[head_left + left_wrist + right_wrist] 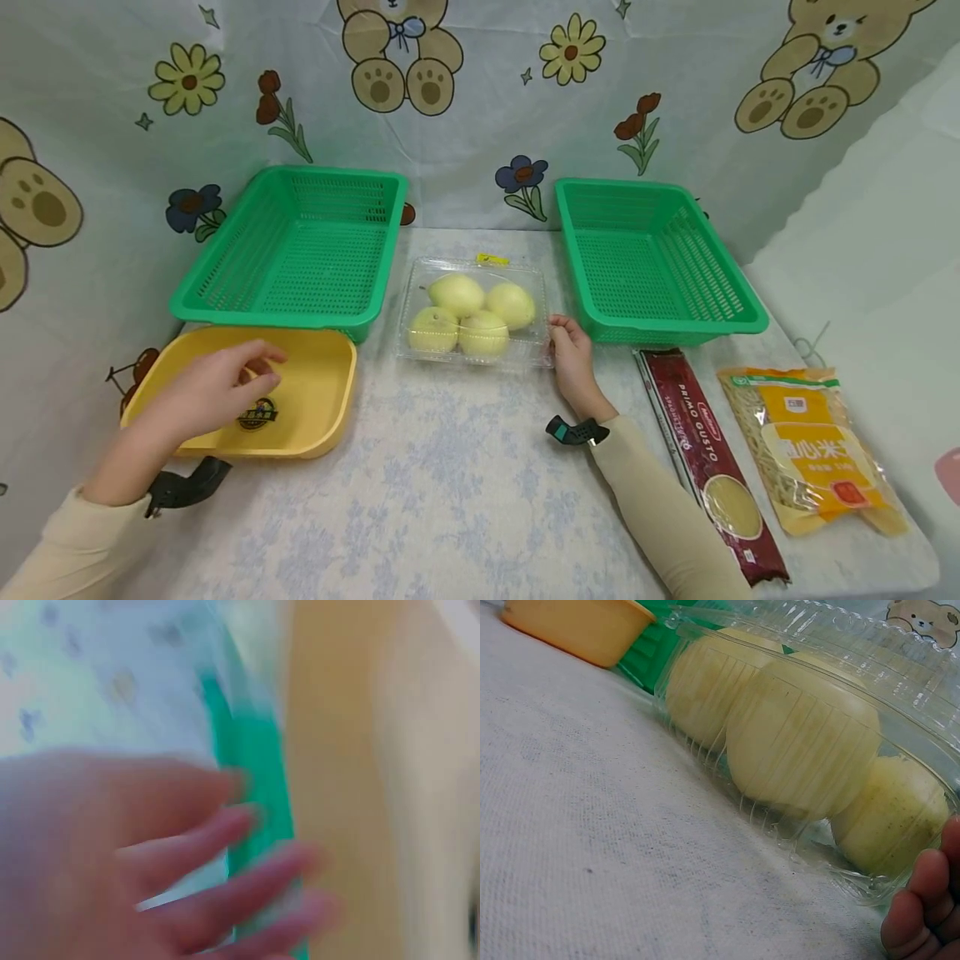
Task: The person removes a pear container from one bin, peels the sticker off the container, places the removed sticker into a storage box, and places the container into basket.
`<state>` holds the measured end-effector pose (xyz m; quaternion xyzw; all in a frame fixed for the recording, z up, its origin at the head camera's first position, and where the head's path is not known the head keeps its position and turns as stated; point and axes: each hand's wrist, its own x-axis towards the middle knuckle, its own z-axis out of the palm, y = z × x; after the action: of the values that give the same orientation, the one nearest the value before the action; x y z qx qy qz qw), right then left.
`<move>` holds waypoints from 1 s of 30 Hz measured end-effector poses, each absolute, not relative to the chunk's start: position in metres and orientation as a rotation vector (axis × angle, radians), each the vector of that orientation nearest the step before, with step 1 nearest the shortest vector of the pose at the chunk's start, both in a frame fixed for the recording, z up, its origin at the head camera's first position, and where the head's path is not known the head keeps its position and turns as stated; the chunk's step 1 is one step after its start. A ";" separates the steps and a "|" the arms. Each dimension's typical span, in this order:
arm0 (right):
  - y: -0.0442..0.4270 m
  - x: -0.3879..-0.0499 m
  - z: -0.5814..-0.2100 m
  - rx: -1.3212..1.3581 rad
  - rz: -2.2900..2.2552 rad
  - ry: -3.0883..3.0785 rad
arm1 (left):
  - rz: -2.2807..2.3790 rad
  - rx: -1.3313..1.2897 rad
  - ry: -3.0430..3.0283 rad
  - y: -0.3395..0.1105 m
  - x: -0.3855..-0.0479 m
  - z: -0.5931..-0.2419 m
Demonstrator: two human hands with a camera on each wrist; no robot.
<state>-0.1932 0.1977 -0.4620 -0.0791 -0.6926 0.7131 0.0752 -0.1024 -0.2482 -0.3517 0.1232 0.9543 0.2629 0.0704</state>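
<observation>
Several pale yellow-green pears [483,333] lie in a clear plastic box [517,354] with its lid closed, at the middle of the table. My right hand [573,358] grips the right edge of this box; in the right wrist view its curled fingers [907,922] are at the box corner. Over the yellow basin [318,433] my left hand [217,387] hovers with loosely bent fingers and holds nothing. The left wrist view is blurred and shows this hand's spread fingers [240,900] in front of green and yellow surfaces.
Green baskets stand at the back left [322,267] and back right [630,258]. On the right lie a dark red spaghetti packet [705,450] and an orange-and-clear bag of noodles [810,450]. A patterned cloth [465,167] hangs behind the table.
</observation>
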 end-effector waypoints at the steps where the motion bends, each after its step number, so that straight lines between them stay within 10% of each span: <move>1: 0.198 -0.193 -0.462 -0.238 2.140 -2.077 | 0.934 0.370 2.891 -0.232 -0.099 -0.348; 12: 0.195 -0.192 -0.463 -0.268 2.204 -2.007 | 2.246 -0.232 1.807 -0.070 -0.085 -0.388; 21: 0.197 -0.192 -0.460 -0.259 2.157 -2.041 | 2.487 -0.724 1.483 -0.057 -0.125 -0.422; 30: 0.200 -0.190 -0.460 -0.213 2.361 -1.902 | 2.627 -0.662 1.661 -0.065 -0.144 -0.444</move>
<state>-0.1905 0.2000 -0.4599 -0.0701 -0.6250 0.7758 0.0508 -0.1437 -0.0646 -0.4443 -0.2083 0.5226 0.8266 -0.0178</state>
